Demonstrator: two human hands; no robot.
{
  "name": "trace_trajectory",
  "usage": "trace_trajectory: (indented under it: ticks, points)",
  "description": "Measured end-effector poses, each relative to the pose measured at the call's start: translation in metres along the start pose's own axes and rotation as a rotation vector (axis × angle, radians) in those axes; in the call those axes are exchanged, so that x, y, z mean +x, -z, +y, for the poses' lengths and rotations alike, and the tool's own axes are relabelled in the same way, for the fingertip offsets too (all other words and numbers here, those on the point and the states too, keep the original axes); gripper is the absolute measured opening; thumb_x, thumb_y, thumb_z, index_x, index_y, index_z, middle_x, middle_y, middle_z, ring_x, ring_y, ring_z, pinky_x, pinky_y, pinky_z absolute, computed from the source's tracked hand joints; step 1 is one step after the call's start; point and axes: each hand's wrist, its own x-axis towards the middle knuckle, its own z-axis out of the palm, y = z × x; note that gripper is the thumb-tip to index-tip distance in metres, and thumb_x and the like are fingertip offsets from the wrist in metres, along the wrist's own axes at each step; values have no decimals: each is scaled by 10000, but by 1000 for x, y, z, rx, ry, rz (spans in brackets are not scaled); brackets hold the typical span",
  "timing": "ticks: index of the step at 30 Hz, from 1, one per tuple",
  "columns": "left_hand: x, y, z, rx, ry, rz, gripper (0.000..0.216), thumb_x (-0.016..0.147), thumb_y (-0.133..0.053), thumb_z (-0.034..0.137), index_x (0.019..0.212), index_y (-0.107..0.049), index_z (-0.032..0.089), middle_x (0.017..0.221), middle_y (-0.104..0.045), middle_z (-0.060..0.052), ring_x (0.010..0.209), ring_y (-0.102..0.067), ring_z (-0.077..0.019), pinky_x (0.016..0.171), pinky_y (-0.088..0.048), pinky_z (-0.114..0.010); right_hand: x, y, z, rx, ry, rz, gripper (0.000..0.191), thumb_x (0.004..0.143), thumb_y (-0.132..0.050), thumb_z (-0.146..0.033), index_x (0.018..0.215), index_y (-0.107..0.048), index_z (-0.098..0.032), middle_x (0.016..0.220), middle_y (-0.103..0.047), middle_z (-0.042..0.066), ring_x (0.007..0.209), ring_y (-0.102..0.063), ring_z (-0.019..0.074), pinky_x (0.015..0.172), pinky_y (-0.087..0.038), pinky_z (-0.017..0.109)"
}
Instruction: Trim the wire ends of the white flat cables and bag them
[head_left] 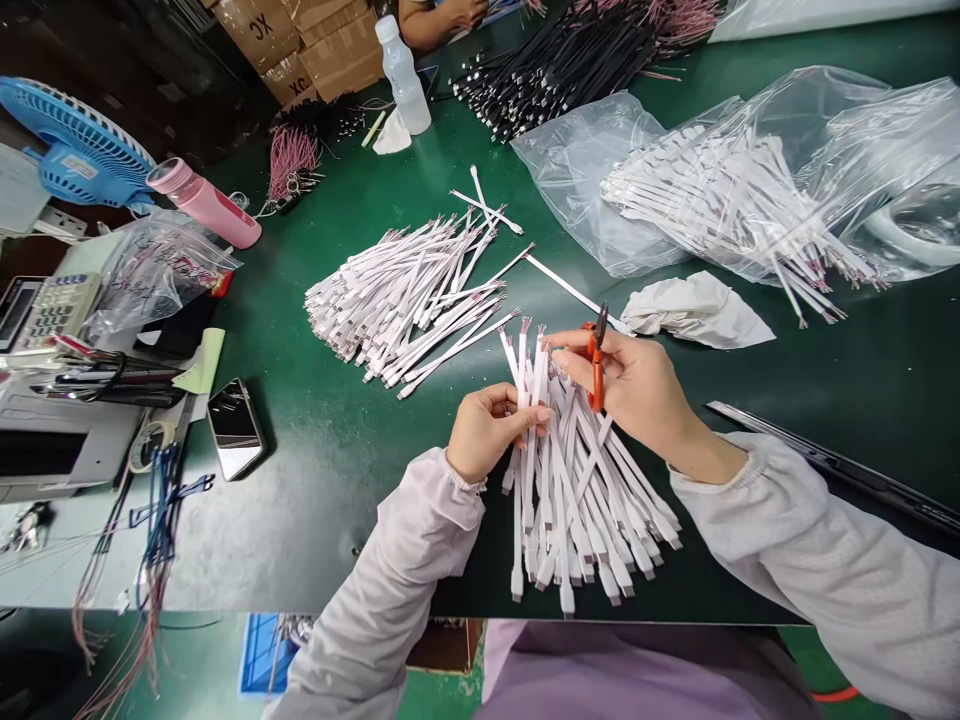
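Fingers of the left hand curl closed around a bunch of white flat cables, pinching it near the frayed wire ends, while the rest fans out across the bench below. Fingers of the right hand are closed on orange-handled snips, their dark tips pointing up, just beside the cable ends. Left of the hands lie a blue fan, a calculator, a pink bottle and a phone. Ahead sits a loose pile of similar cables. Further right, more cables fill a clear plastic bag, with a crumpled white cloth just below it.
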Motion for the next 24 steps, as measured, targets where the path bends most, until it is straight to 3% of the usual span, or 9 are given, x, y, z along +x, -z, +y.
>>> trace_trajectory:
  ticks: [4,9,14,18,24]
  points:
    - [0,0,-1,3,-2,0,410,576,-847,429,605,-546,151,574,-666,-22,529,-613,-113,417,-428,-180,-1,1,-1,-53,36,36,263,871,-603,-328,1068,-725,-205,785,-701,37,691,-627,162,670,-518,292]
    - [0,0,-3,0,-23,4,392,600,-838,422,608,-552,153,590,-672,-24,539,-623,-120,413,-426,-184,-2,1,1,-196,212,37,262,885,-570,-249,1099,-717,-215,922,-726,62,751,-649,177,712,-521,298]
    - [-1,0,-1,-19,-18,24,394,650,-802,457,627,-547,158,645,-690,-38,583,-658,-144,421,-432,-191,-1,0,4,-407,366,21,389,838,-536,-123,1175,-688,-243,903,-712,60,828,-652,215,761,-530,331]
    - [-1,0,0,-45,5,58,422,677,-755,541,778,-630,151,633,-674,-20,541,-648,-141,413,-434,-200,-2,-1,5,-494,424,-5,468,800,-506,-63,1202,-671,-238,881,-696,57,809,-632,212,751,-527,329]
    - [-1,1,-1,-51,-18,65,389,702,-744,516,823,-628,165,655,-681,-14,539,-648,-135,410,-434,-194,1,2,8,-547,471,68,368,811,-513,-83,1123,-680,-187,891,-682,79,840,-619,223,762,-512,325]
